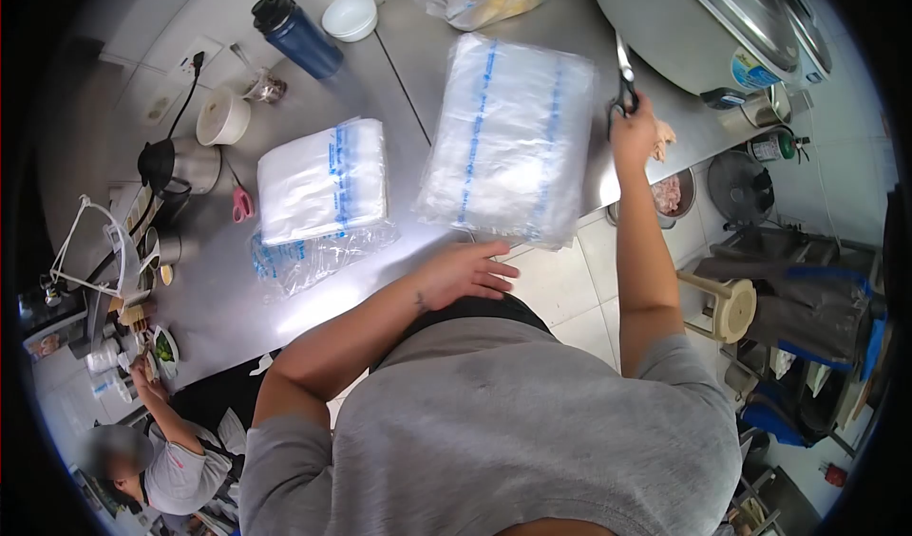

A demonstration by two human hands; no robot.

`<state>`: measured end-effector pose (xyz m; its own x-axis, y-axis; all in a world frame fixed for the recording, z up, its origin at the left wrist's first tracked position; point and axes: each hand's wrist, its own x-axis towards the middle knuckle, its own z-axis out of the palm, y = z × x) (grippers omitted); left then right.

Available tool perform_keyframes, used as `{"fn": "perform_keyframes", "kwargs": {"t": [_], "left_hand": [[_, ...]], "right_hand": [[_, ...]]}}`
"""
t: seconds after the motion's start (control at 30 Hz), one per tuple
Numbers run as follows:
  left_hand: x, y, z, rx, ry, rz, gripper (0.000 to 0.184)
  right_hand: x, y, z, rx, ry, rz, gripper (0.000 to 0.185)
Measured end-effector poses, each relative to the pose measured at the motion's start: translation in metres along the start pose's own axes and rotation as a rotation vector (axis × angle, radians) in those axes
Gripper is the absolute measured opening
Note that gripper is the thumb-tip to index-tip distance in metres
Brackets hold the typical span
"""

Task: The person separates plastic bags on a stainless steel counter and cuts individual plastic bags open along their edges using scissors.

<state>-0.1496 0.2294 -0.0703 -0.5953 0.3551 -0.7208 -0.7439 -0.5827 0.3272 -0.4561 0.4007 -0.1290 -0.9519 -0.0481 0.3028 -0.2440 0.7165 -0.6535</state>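
My right hand (635, 133) is closed round the black handles of a pair of scissors (623, 71), whose silver blades point away from me over the steel table. To its left lies a large pack of clear plastic bags (513, 137) with blue printed lines, reaching past the table's front edge. My left hand (467, 276) is just in front of that pack, near my waist, fingers spread and holding nothing. A smaller stack of plastic bags (323, 180) rests further left, with crumpled clear wrapping (328, 256) at its near side.
The steel table (399, 90) carries a blue tumbler (299, 37), white bowls (350, 17), pink-handled scissors (243, 204) and a kettle (195, 170). A large lidded container (665, 33) stands back right. Below are a pot of meat (668, 194) and a stool (731, 310). Another person (180, 465) works at left.
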Motion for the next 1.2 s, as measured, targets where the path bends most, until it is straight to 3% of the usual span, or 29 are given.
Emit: {"fn": "perform_keyframes", "kwargs": {"t": [0.07, 0.1, 0.2, 0.27, 0.37, 0.43, 0.47, 0.57, 0.67, 0.77, 0.87, 0.9, 0.97, 1.0, 1.03, 1.07, 1.1, 1.13, 1.17, 1.2], "left_hand": [[-0.015, -0.003, -0.032, 0.269, 0.185, 0.254, 0.058], [-0.02, -0.006, -0.047, 0.4, 0.291, 0.382, 0.059], [-0.035, -0.011, -0.069, 0.511, 0.481, 0.619, 0.055], [-0.039, -0.013, -0.049, 0.231, 0.422, 0.656, 0.054], [-0.029, -0.01, -0.035, -0.123, 0.219, 0.636, 0.051], [-0.015, -0.011, -0.053, -0.348, 0.119, 0.646, 0.05], [-0.025, -0.008, -0.05, -0.358, 0.08, 0.687, 0.045], [-0.044, -0.008, -0.058, -0.388, 0.088, 0.653, 0.042], [-0.057, -0.004, -0.057, -0.359, 0.008, 0.663, 0.042], [-0.055, 0.004, -0.066, -0.341, 0.035, 0.726, 0.04], [-0.051, 0.023, -0.101, -0.329, 0.235, 0.823, 0.039], [-0.05, 0.033, -0.118, -0.161, 0.427, 0.907, 0.037], [-0.054, 0.052, -0.168, 0.366, 0.854, 1.017, 0.03], [-0.057, 0.06, -0.191, 0.773, 1.144, 1.039, 0.028], [-0.07, 0.071, -0.173, 1.069, 1.385, 0.935, 0.026], [-0.064, 0.073, -0.207, 1.237, 1.553, 0.891, 0.026], [-0.067, 0.077, -0.217, 1.434, 1.631, 0.734, 0.039], [-0.065, 0.079, -0.203, 1.431, 1.683, 0.557, 0.045], [-0.062, 0.081, -0.185, 1.428, 1.722, 0.374, 0.051], [-0.052, 0.082, -0.171, 1.451, 1.7, 0.462, 0.055]], "right_hand": [[-0.007, 0.018, -0.01, 0.085, -0.009, 0.027, 0.048], [-0.015, 0.019, -0.012, 0.048, 0.061, -0.09, 0.046], [-0.062, -0.016, -0.01, 0.274, -0.211, -0.039, 0.048], [-0.118, -0.054, 0.016, 0.344, -0.414, -0.087, 0.052], [-0.191, -0.15, 0.008, 0.501, -0.917, 0.06, 0.05], [-0.225, -0.178, 0.009, 0.523, -0.75, -0.328, 0.047], [-0.223, -0.19, 0.004, 0.515, -0.804, -0.378, 0.047], [-0.222, -0.217, -0.023, 0.035, -0.96, -0.554, 0.047], [-0.239, -0.221, -0.019, -0.059, -0.832, -0.652, 0.048], [-0.241, -0.226, -0.029, 0.05, -0.698, -0.697, 0.046], [-0.232, -0.218, -0.038, 0.147, -0.725, -0.812, 0.043], [-0.224, -0.215, -0.038, 0.226, -0.726, -0.837, 0.043], [-0.173, -0.182, -0.046, 0.255, -0.609, -0.624, 0.042], [-0.137, -0.167, -0.061, 0.29, -0.577, -0.271, 0.041], [-0.101, -0.129, -0.052, 0.205, -0.342, -0.155, 0.037], [-0.061, -0.079, -0.043, 0.167, -0.141, -0.17, 0.032], [-0.03, -0.039, -0.043, -0.107, -0.223, -0.162, 0.032], [0.001, 0.001, -0.042, -0.38, -0.31, -0.18, 0.032], [0.016, 0.033, -0.026, -0.798, -0.322, -0.354, 0.029], [0.024, 0.055, 0.002, -0.72, -0.195, -0.355, 0.027]]}}
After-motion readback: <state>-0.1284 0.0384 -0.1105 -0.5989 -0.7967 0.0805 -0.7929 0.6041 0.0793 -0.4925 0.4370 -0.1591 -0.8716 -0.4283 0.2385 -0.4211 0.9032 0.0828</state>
